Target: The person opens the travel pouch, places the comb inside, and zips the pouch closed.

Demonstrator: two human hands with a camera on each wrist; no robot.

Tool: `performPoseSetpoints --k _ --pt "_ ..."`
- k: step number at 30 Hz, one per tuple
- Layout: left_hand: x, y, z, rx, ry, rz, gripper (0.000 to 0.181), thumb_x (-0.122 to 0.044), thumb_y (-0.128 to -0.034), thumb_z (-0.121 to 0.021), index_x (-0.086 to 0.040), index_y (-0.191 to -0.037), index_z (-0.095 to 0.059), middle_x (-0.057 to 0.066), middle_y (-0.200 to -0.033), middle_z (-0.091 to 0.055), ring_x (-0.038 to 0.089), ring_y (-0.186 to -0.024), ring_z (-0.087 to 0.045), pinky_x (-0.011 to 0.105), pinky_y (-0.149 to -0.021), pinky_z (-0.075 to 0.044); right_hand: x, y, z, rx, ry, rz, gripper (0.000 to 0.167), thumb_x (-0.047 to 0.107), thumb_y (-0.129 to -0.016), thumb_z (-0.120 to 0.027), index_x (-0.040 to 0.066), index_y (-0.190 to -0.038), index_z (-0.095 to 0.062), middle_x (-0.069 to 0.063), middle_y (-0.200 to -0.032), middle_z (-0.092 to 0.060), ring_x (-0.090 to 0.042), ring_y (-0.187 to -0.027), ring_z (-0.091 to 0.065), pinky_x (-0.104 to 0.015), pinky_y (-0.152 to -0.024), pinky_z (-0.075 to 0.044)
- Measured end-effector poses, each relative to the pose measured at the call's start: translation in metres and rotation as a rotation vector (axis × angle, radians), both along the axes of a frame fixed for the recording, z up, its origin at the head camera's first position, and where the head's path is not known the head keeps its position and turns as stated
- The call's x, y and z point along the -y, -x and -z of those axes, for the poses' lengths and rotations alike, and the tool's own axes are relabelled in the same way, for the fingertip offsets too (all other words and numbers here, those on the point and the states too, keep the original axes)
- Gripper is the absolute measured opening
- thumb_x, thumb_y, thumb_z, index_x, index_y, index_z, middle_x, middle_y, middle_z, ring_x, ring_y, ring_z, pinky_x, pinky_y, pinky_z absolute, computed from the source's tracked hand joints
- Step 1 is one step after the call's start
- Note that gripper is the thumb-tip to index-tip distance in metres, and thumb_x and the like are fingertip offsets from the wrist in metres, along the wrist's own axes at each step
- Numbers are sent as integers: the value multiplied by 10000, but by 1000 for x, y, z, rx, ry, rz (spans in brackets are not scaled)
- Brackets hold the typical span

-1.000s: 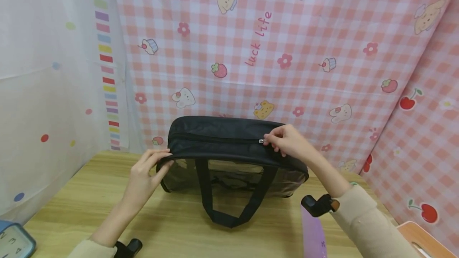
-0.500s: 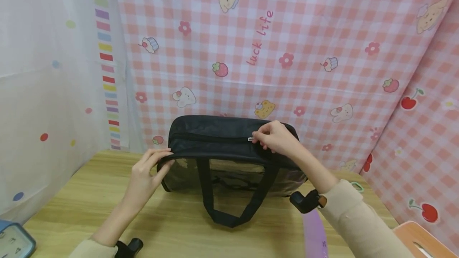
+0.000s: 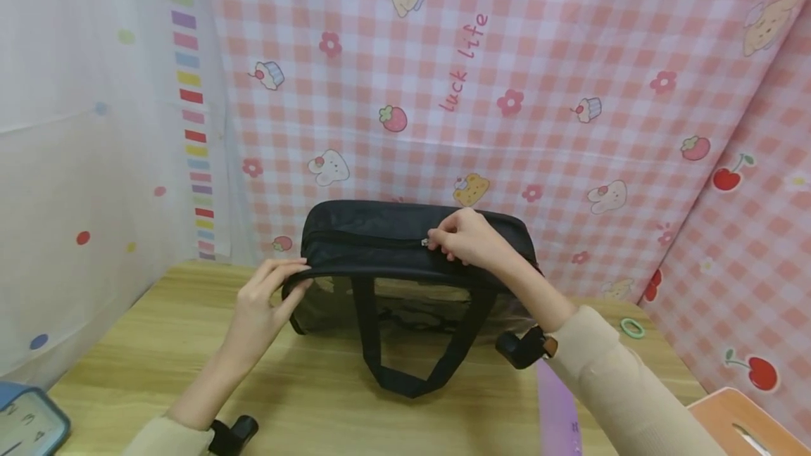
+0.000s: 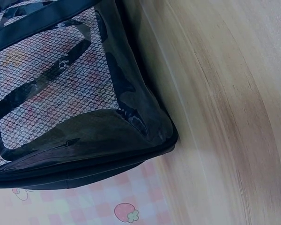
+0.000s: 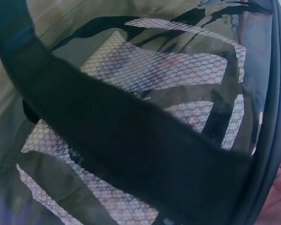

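A black bag [image 3: 393, 269] with see-through sides stands upright on the wooden table. Its front strap handle [image 3: 412, 385] hangs down towards me. Along the top runs a zipper [image 3: 361, 238], and my right hand [image 3: 469, 239] pinches the small metal zipper pull [image 3: 426, 242] near the middle. My left hand [image 3: 262, 301] holds the bag's top left corner, thumb in front and fingers on top. Mesh shows through the clear side [image 4: 56, 84] in the left wrist view. The wide black strap [image 5: 117, 126] crosses the right wrist view, where only part of the right hand [image 5: 276, 197] shows.
A purple sheet [image 3: 559, 414] lies on the table [image 3: 329, 414] under the right forearm. Further right are a green ring [image 3: 632, 328] and an orange tray [image 3: 728, 414] holding a pale object. A blue-framed clock [image 3: 32, 421] sits at lower left. Checked cloth [image 3: 380, 55] hangs behind.
My right hand has drawn the zipper pull leftward along the bag's top, from near its right end to about the middle. My left hand keeps its hold on the left corner.
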State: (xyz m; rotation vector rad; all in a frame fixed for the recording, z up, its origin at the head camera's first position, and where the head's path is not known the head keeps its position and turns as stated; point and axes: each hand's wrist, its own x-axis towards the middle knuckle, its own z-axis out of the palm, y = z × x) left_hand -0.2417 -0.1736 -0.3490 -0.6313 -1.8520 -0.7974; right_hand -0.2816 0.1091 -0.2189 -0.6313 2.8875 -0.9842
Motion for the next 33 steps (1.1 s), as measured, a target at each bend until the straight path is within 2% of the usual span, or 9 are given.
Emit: performPoseSetpoints --k 4,12,26,33 --pt "1 1 1 10 -14 14 320 110 -663 -734 -23 -947 -670 114 -962 -625 183 -815 -569 114 -700 -411 9 1 -1 9 -17 17 297 222 -940 -503 62 -803 -712 -3 -576 -572 -102 -495 -486 -223 -444 -417" --pt "0 1 -1 -4 1 -4 345 111 -640 -752 -28 -946 -674 99 -970 -631 162 -807 -570 105 -710 -420 23 1 -1 29 -12 44 295 229 -938 -513 63 -799 -714 -9 -576 -588 -100 -486 -506 -211 -424 -404" --pt "1 2 2 20 -32 25 337 129 -652 -734 -16 -949 -672 127 -968 -629 167 -831 -580 70 -736 -403 51 -4 -3 93 66 10 283 218 -936 -522 41 -826 -715 -15 -634 -607 -83 -485 -556 -183 -385 -362" --pt "1 1 2 63 -17 10 284 82 -695 -726 -16 -956 -668 120 -988 -626 160 -840 -573 73 -726 -398 65 -5 -3 102 73 6 279 217 -933 -528 49 -816 -716 -27 -632 -621 -87 -490 -566 -182 -385 -362"
